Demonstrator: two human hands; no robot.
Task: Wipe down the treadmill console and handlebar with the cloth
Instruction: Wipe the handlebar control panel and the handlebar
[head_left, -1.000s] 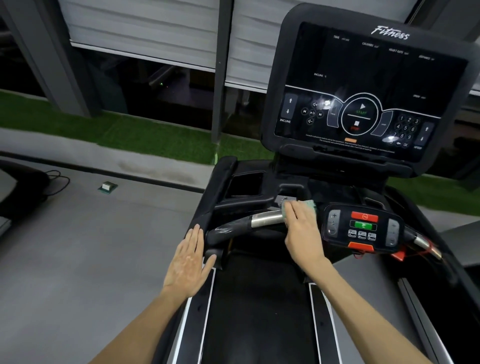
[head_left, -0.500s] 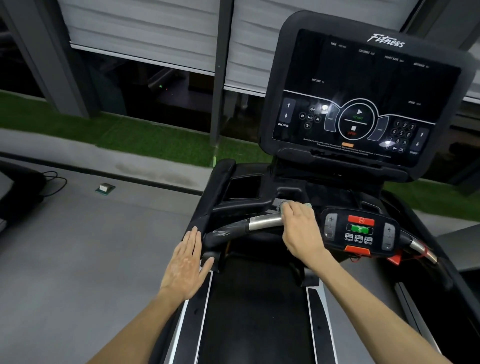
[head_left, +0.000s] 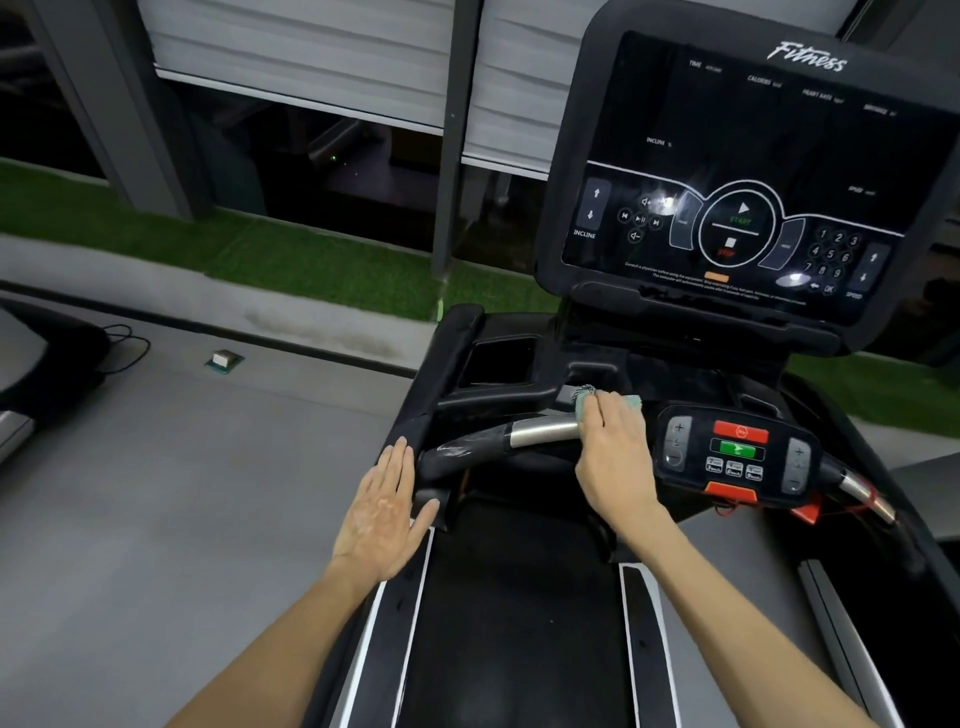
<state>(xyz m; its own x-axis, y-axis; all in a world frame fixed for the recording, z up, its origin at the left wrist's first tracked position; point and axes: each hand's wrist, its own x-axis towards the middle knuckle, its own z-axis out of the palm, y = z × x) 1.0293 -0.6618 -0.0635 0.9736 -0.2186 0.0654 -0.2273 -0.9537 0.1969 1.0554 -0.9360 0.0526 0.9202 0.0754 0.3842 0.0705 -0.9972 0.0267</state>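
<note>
The treadmill's black console screen (head_left: 748, 171) stands at the upper right. Below it runs the handlebar (head_left: 543, 430), silver in the middle and black toward its left end. My right hand (head_left: 615, 457) lies over the bar just left of the small control pad (head_left: 737, 454), pressing a pale green cloth (head_left: 626, 401) onto it. Only the cloth's far edge shows past my fingers. My left hand (head_left: 382, 512) is flat with straight fingers, hovering beside the treadmill's left side arm (head_left: 452, 364) and holding nothing.
The black belt (head_left: 519, 623) runs toward me between two side rails. Grey floor lies to the left, with a small floor socket box (head_left: 224, 358) and a cable beside another dark machine (head_left: 36, 358). Green turf and dark windows are behind.
My right hand with the cloth stays on the same stretch of the bar, with a bit more cloth showing now. The left hand has barely moved. The view shifted slightly.
</note>
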